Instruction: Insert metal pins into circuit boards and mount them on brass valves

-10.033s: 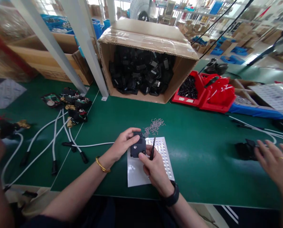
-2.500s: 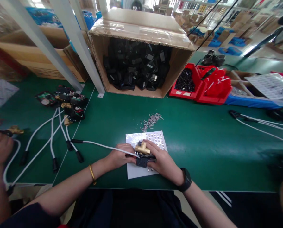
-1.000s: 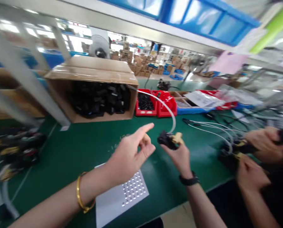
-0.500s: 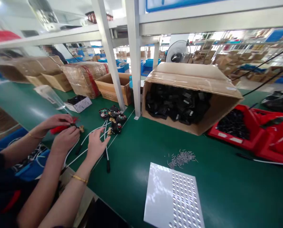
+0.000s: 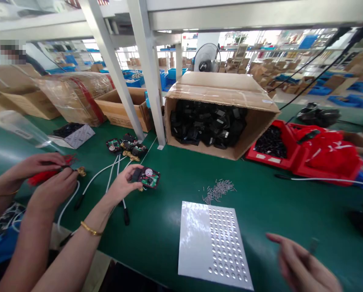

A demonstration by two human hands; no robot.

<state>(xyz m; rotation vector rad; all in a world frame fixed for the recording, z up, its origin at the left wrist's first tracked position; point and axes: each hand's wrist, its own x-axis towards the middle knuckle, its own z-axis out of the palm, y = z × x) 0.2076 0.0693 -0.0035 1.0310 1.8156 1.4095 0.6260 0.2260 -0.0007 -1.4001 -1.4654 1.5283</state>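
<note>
One open black unit (image 5: 150,177) was grasped in the left hand (image 5: 123,185), similar units (image 5: 135,149) just beyond that hand; whether the blurred right hand (image 5: 303,261), well apart, held anything, I couldn't tell.

The scene is brightly lit, the far background washed out by white light. Glare is thrown back by the glossy sheet (image 5: 194,247); a soft sheen is cast on the table (image 5: 157,227) at far left. The cardboard box (image 5: 213,83) is shadowed inside. The right hand (image 5: 303,261) is blurred, and the outer edges are visibly stretched.
</note>
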